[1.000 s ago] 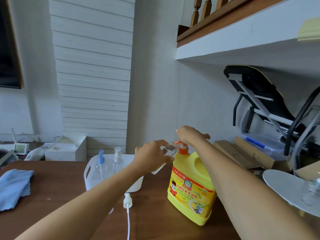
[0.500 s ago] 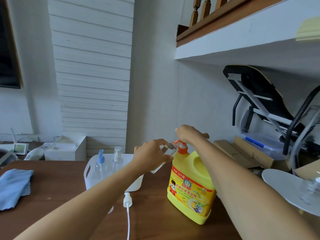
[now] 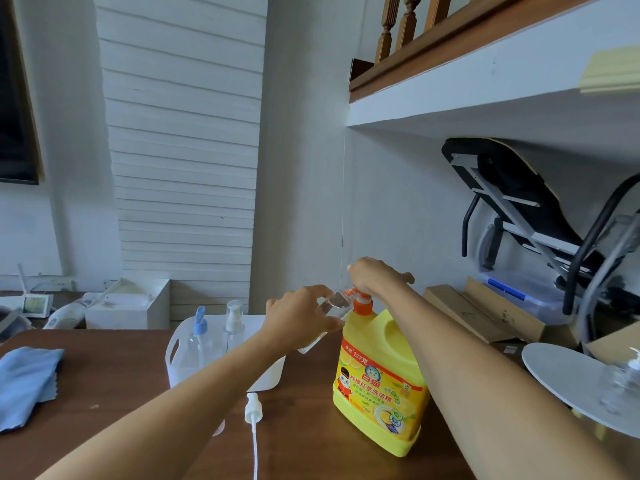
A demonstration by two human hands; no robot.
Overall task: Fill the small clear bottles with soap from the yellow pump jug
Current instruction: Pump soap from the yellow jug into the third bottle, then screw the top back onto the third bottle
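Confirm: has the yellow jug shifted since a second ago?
No. The yellow jug keeps the same gap to the white basket; both drift slightly down-frame together: camera motion.

One wide-angle view, worn on the head, looks forward and slightly down across the table (image 3: 104, 375) toward the wall (image 3: 304, 168). It sits close: the forearms (image 3: 194, 386) enter from 6 o'clock. The jug (image 3: 377, 386) is at 5 o'clock, the bin (image 3: 183, 372) at 7, the shelf (image 3: 485, 98) at 2.

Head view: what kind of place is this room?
Probably a home, a nook beside stairs: wooden balusters above, a folded exercise machine stored at the right, and a dish-soap jug on a wooden table.
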